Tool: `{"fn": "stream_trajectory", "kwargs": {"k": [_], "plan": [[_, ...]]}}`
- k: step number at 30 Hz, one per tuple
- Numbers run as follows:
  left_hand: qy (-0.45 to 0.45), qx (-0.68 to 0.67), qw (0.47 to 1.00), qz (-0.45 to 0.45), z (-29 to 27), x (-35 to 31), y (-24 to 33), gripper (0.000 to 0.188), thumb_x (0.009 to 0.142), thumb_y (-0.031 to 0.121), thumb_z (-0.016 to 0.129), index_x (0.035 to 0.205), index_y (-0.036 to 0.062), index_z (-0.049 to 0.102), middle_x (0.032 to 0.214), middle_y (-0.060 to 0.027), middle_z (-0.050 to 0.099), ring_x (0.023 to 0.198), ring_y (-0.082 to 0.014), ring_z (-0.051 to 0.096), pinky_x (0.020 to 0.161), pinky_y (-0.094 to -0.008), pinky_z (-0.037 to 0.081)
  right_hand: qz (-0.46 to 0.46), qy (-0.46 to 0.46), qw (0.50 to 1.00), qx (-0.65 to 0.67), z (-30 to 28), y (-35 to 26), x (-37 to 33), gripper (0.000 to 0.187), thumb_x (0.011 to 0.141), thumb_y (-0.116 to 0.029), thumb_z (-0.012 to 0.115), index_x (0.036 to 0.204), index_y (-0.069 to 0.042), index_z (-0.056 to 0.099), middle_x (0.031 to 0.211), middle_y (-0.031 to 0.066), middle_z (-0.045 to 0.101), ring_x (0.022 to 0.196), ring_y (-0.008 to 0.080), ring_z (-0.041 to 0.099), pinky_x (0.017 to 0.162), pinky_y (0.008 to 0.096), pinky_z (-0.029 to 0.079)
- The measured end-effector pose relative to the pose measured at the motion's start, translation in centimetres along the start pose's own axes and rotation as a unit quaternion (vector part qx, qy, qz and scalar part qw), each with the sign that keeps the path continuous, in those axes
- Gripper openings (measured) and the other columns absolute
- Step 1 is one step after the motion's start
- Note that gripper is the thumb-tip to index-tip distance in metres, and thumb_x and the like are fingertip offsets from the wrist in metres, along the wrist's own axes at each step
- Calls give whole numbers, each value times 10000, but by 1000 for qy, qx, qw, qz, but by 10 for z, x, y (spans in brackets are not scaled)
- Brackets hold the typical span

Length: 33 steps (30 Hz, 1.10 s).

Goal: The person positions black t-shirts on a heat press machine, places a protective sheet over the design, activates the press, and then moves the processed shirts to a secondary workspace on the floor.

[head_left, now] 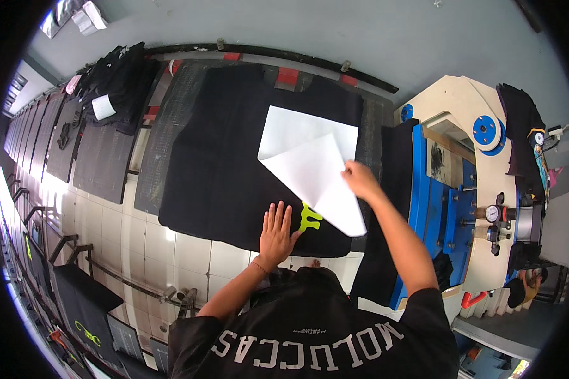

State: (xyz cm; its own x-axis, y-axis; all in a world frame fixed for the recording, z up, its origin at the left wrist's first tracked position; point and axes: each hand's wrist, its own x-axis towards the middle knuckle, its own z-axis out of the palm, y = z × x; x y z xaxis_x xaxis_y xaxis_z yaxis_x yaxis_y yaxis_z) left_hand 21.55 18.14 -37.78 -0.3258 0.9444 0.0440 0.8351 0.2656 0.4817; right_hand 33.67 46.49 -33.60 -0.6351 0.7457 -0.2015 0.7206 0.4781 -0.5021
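A black garment piece (215, 151) lies spread over a dark flat board in front of me. On it is a white sheet (297, 126), its near part lifted and folded back over itself. My right hand (361, 181) pinches the sheet's right edge. Beneath the raised sheet a bright yellow-green print (309, 218) shows on the fabric; the rest of the print is hidden. My left hand (277, 232) lies flat on the black fabric just left of the print, fingers stretched out, holding nothing.
On the right stands a blue and cream press machine (433, 189) with a gauge (492, 213). More dark boards (101, 161) run off to the left, one bearing a pile of black fabric (117, 79). Metal rails (133, 281) and a tiled floor (186, 252) lie nearer me.
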Motion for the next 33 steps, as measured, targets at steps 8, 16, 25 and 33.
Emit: {"fn": "stream_trajectory", "kwargs": {"k": [8,16,25,33], "plan": [[-55,26,998,14,-3,6,-5,718,927,427,550,1479,35,312,1544,-232,239,1434,-429,199,1166,-521,174,26,152,982,-108,-117,31,165,226,853,-239,638,924,-26,615,931,199,668,902,363,640,778,451,490],[-74,-16,997,13,-7,33,0,742,913,419,588,1473,20,310,1548,-253,202,1442,-453,146,1156,-570,141,100,252,940,-206,-226,-34,240,246,937,-292,524,1080,-115,619,1111,114,668,1060,327,612,885,456,483],[-10,41,991,125,4,173,6,705,946,485,506,1475,57,322,1537,-241,231,1430,-444,188,1157,-561,172,49,431,871,-229,-327,-82,223,287,973,-335,505,1101,-111,631,1069,113,684,1012,295,639,867,417,490],[64,62,987,137,12,240,16,604,936,476,519,1352,42,461,1371,-199,458,1309,-380,391,1106,-500,288,-161,566,793,-157,-389,-132,55,404,961,-341,584,1171,1,627,1107,167,674,1063,232,634,937,322,458]]}}
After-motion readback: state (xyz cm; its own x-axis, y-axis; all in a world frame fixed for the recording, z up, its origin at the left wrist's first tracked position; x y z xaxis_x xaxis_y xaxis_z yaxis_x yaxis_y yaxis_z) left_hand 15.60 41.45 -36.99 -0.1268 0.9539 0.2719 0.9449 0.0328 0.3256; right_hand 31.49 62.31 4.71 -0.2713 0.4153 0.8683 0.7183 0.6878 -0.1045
